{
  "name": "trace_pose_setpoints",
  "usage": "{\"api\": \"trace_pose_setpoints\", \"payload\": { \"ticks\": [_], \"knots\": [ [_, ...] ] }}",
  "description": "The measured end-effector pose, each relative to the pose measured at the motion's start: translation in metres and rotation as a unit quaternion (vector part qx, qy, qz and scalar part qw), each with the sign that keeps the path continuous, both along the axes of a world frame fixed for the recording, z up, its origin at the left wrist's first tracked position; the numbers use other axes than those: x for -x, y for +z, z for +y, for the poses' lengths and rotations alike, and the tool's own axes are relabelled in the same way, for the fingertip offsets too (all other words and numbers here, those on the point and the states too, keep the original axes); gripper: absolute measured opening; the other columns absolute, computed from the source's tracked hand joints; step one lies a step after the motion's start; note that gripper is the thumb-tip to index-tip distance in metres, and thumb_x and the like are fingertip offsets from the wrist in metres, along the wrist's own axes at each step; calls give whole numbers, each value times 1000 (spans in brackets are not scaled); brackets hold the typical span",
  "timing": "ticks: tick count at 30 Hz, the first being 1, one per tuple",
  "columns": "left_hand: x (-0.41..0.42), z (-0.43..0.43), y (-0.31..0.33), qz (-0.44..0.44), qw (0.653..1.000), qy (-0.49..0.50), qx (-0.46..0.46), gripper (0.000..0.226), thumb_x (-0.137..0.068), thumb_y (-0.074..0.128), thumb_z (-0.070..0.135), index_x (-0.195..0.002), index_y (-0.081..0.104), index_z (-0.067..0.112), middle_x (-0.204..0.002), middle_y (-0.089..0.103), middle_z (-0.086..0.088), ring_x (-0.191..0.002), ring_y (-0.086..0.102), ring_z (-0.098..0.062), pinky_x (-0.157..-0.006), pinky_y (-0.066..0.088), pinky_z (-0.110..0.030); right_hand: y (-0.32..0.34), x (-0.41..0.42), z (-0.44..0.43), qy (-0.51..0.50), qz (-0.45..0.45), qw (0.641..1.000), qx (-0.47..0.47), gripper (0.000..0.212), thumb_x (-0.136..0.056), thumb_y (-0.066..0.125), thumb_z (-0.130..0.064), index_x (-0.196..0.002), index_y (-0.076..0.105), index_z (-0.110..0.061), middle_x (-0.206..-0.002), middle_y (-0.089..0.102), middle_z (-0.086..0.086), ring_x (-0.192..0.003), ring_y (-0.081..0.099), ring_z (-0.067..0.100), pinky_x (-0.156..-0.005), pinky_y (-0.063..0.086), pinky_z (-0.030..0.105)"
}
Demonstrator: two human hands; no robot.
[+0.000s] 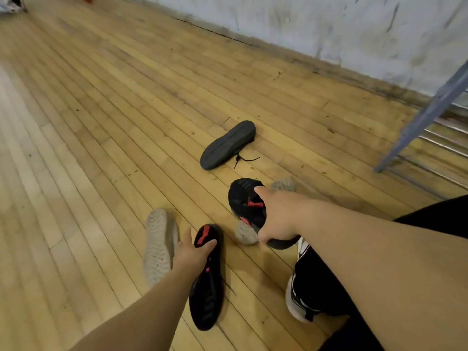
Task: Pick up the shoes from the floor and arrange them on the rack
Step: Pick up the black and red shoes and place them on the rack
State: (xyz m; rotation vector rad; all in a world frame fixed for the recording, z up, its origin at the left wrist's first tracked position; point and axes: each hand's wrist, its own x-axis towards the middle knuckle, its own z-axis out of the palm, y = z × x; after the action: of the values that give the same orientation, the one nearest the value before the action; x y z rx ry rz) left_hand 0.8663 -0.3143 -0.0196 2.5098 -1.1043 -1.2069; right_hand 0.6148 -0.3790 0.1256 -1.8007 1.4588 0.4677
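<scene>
Several shoes lie sole-up on the wooden floor. My left hand (193, 250) grips a black shoe with red sole marks (206, 295) near its toe. Beside it on the left lies a grey shoe (159, 245). My right hand (278, 219) holds a second black shoe with red marks (245, 201), lifted over another grey shoe (245, 233) that peeks out below and behind it. Farther off, a dark grey shoe (228, 145) lies upside down with its laces loose. The metal rack (428, 115) stands at the right edge, only partly in view.
A stained white wall (329, 29) runs along the back. My own leg in dark trousers and a white and black shoe (298, 297) are at the lower right. Small objects sit at the far top left corner.
</scene>
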Motion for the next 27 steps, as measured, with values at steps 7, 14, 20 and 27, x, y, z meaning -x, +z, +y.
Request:
{"api": "trace_pose_setpoints", "payload": {
  "ticks": [7, 14, 20, 27],
  "knots": [
    [-4, -2, -60, -61, 990, -80, -99, 130, -71, 83, 57, -160, -10, 41, -151, 41, -16, -125, 55, -41, -95, 56, -53, -18, 4, -16, -24, 1, 999, -25, 121, -71, 81, -44, -162, 1, -34, -144, 54, 8, -117, 61, 34, -93, 57, 48],
    [26, -14, -50, -75, 996, -41, -8, 114, -75, 74, 45, -156, -6, 45, -134, 49, -12, -106, 61, -35, -79, 60, -48, -7, 15, -38, -88, -9, 996, 1, 115, -73, 81, -41, -161, 7, -34, -146, 52, 7, -118, 59, 35, -93, 56, 47],
    [68, -90, 25, 39, 977, -82, 194, 108, -75, 79, 37, -158, 10, 42, -144, 50, -2, -127, 55, -29, -97, 51, -44, 51, 55, -72, -137, -31, 989, 52, 112, -73, 86, -42, -160, 16, -33, -142, 54, 5, -116, 57, 33, -95, 53, 46],
    [153, -166, 116, 146, 894, -303, 296, 111, -74, 84, 29, -160, 14, 38, -135, 49, 17, -114, 54, 0, -89, 44, -16, 145, 187, -76, -134, 30, 986, 96, 111, -67, 89, -50, -158, 27, -40, -143, 53, -8, -116, 56, 19, -96, 48, 33]
  ]
}}
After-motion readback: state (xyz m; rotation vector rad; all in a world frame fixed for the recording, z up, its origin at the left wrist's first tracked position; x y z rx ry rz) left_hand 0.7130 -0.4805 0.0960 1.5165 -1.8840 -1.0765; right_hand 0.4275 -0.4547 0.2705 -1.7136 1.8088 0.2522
